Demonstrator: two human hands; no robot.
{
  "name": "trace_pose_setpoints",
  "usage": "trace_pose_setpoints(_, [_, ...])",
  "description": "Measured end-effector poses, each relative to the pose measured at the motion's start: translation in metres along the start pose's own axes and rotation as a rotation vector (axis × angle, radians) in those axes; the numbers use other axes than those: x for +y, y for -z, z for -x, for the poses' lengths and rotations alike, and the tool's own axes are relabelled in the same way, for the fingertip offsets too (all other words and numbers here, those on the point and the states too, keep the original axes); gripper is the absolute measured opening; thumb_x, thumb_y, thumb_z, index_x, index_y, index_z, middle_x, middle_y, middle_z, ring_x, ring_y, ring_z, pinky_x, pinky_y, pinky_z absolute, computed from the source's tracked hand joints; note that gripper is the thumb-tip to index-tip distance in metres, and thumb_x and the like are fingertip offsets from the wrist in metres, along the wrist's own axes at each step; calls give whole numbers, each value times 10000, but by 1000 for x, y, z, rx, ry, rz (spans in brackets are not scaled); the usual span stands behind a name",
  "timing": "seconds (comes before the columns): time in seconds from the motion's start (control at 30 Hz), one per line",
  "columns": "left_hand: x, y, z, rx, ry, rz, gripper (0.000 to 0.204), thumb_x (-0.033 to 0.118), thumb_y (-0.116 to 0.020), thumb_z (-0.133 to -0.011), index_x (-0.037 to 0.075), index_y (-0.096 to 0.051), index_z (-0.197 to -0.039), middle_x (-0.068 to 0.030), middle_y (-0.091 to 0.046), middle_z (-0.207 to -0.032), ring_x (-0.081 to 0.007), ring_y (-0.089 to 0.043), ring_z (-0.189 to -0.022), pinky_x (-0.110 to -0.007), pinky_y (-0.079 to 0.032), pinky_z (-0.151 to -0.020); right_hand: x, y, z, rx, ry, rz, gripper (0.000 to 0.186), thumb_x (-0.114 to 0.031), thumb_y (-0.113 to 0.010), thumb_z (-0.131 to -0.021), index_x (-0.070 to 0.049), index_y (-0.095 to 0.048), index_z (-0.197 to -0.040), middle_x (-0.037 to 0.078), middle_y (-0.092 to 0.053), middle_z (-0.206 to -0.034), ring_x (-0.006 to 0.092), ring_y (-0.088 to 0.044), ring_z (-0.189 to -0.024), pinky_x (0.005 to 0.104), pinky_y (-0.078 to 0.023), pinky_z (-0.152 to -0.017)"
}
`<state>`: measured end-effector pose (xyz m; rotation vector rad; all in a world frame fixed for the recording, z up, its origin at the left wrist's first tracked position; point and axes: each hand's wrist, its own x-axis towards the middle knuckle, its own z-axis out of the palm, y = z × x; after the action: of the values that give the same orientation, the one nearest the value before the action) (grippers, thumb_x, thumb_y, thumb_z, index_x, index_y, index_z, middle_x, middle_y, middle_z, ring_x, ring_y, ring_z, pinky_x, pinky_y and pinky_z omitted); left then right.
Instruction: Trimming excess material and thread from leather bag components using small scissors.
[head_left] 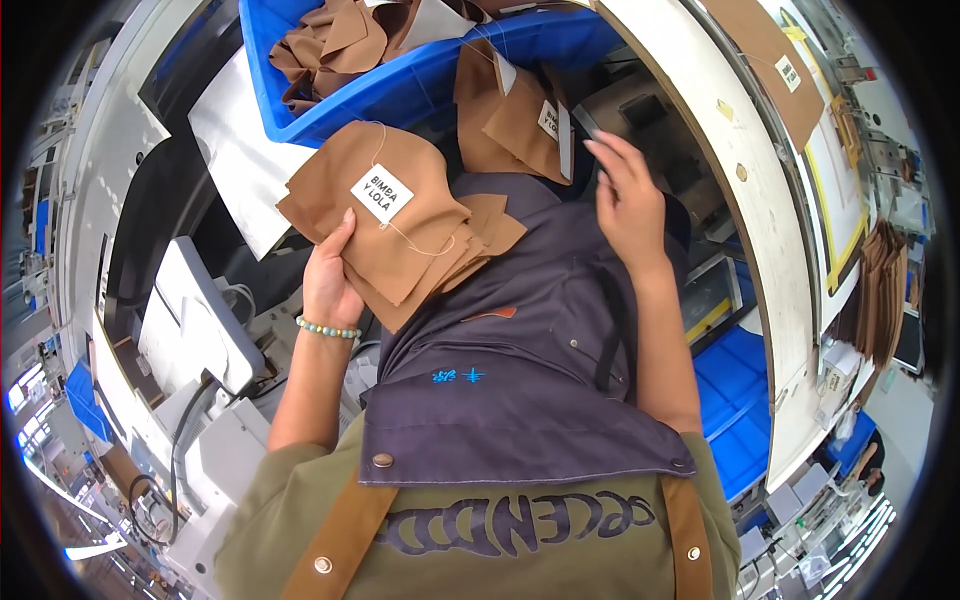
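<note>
Stacked tan-brown cut fabric pieces [400,235], soft and light, best gripped underneath. Pinched at lower edge by left hand [328,278]. Right hand [628,205] empty, fingers loosely together.

Stack of brown pieces [400,235] in my left hand [328,285]: matt woven cloth, soft, with a white paper-like label [381,192] tied on by thin string. Blue bin [420,85]: smooth plastic, slightly glossy. My apron [520,380]: dark matt cloth, metal snaps, tan leather-like straps. Wrist bracelet [328,329]: small glossy beads. Machine housing [190,320] at left: smooth off-white plastic.
</note>
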<state>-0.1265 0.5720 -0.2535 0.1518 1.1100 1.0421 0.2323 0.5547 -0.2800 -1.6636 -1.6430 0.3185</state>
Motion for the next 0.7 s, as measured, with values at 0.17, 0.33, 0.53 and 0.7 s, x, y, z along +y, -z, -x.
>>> trace_pose_setpoints(0.17, [0, -6, 5, -12, 4, -29, 349, 158, -579, -1032, -23, -548, -1330, -145, -648, -1293, -247, -668, -1130, -397, -571, -974, 16, -21, -45, -396, 372, 404, 369, 49, -623, -756, -68, -691, -1099, 18, -612, -1369, 270, -712, -855, 385, -576, -723])
trace_pose_setpoints(0.33, [2, -11, 18, 29, 15, 4, 358, 132, -590, -1023, -10, -535, -1347, -126, -632, -1317, -239, -649, -1163, -387, -557, -990, 44, -14, -56, -465, 355, 336, 176, 36, -628, -813, -24, -684, -969, 70, -630, -1367, 290, -714, -868, 393, -573, -730])
trace_pose_setpoints(0.53, [-2, -43, 37, -63, 120, -16, 396, 145, -589, -1025, -15, -511, -1378, -134, -623, -1337, -246, -642, -1186, -395, -543, -1017, -45, 63, -34, 85, -9, -206, 103, 12, -683, -868, 1, -593, -819, 170, -691, -1273, 254, -720, -771, 294, -539, -627])
trace_pose_setpoints(0.7, [-32, -75, 32, -175, 274, -45, 351, 160, -562, -1036, -23, -549, -1335, -143, -647, -1293, -248, -661, -1144, -394, -540, -1004, -95, 66, 6, -120, 460, -25, 196, -60, -682, -778, -44, -496, -718, 114, -704, -1269, 153, -631, -599, 253, -495, -531])
